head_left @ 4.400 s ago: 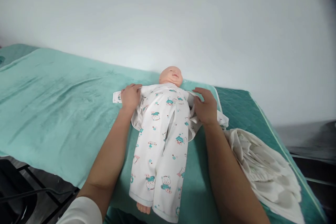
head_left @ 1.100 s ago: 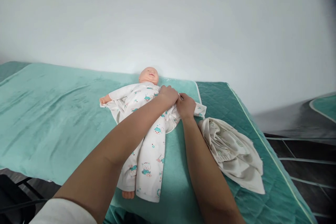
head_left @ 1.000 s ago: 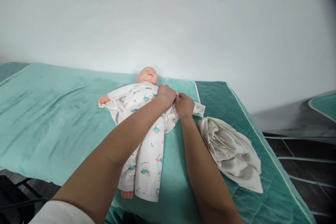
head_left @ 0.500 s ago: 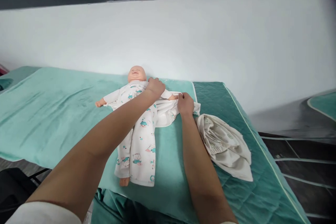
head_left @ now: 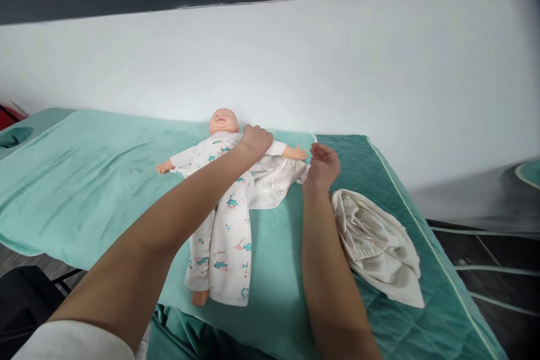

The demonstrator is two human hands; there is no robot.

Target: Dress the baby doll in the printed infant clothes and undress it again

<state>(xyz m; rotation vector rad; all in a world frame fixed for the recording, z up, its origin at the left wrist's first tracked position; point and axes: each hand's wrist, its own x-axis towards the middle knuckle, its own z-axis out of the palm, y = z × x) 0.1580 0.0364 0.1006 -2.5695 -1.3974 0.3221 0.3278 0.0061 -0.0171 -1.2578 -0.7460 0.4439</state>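
A bald baby doll (head_left: 223, 120) lies on its back on the light green cover, its head toward the wall. It wears white printed pants (head_left: 231, 247) and a white long-sleeved top. My left hand (head_left: 256, 142) is closed around the doll's upper arm near the shoulder. Beyond that hand the doll's forearm and small hand (head_left: 295, 152) stick out of the sleeve. A white printed shirt (head_left: 270, 184) is spread under the doll's arm. Just right of the doll's fingers, my right hand (head_left: 324, 166) is raised with its fingers apart, holding nothing.
A crumpled cream cloth (head_left: 375, 244) lies on the dark green quilted cover (head_left: 350, 149), right of my right forearm. The white wall (head_left: 270, 62) stands directly behind the bed. Metal bars (head_left: 493, 270) show past the bed's right edge.
My right hand has let go of the shirt and moved right, its fingers opening. More of the doll's forearm shows, reaching farther right. My left hand stays at the doll's upper arm.
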